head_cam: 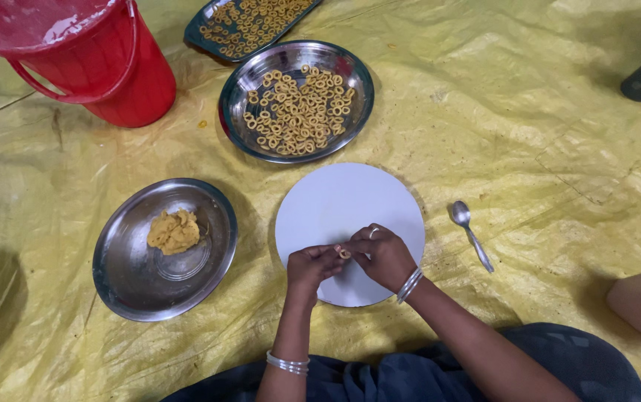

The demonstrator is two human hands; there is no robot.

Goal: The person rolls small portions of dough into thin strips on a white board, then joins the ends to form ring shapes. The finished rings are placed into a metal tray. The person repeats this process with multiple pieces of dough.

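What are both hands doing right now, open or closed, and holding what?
Left hand: closed, fingertips pinching a small piece of yellow dough.
Right hand: closed, pinching the same dough piece over the round white board.

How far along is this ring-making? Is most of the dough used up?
A good share looks done: the round steel plate and the tray behind it both hold many small dough rings. In hand: the left hand and right hand pinch one small dough piece over the white round board. Left: a lump of dough in the steel bowl, so some remains.
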